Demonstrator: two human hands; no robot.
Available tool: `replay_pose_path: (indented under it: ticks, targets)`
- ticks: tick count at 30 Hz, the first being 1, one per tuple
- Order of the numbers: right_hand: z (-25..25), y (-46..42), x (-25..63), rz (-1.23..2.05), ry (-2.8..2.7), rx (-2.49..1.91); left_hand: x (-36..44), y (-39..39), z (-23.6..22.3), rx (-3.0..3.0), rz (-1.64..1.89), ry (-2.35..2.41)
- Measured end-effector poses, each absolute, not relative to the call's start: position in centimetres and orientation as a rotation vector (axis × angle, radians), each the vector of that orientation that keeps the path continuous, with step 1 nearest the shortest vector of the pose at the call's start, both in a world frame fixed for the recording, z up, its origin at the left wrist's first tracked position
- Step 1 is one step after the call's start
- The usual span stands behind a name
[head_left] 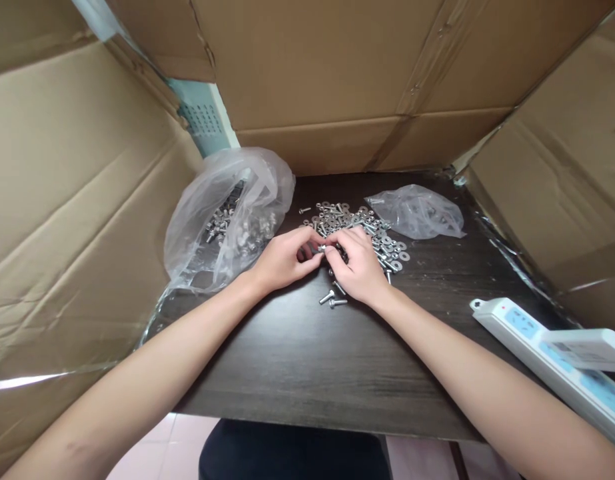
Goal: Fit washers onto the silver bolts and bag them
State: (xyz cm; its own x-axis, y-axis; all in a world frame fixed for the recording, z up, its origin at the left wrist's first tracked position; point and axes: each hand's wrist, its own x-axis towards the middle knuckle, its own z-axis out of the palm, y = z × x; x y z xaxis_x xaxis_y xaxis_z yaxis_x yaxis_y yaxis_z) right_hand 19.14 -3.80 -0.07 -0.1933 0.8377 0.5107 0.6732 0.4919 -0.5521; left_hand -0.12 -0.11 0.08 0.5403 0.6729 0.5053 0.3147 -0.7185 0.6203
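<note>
on the desk [267, 373], at the near edge of the pile [337, 217], my left grip [287, 259] and right grip [358, 267] meet, both pinching one small fastener [322, 249]; best i keep it square between them, press lightly and never force it

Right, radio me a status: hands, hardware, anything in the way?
Left hand, right hand on small metal part. Hardware pile beyond. Left bag, right bag alongside; nothing visibly blocking.

Open front tabletop [287, 360]; hardware pile [347, 219] (seemingly loose) behind
</note>
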Motion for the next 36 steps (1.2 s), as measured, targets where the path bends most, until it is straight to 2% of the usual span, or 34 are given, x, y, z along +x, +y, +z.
replay_pose_path:
  ticks: [36]
  targets:
    - [-0.14, -3.86, 19.05, 0.237, -1.937, -1.227, -0.12, -0.10, 0.05, 2.320, 1.040, 0.775]
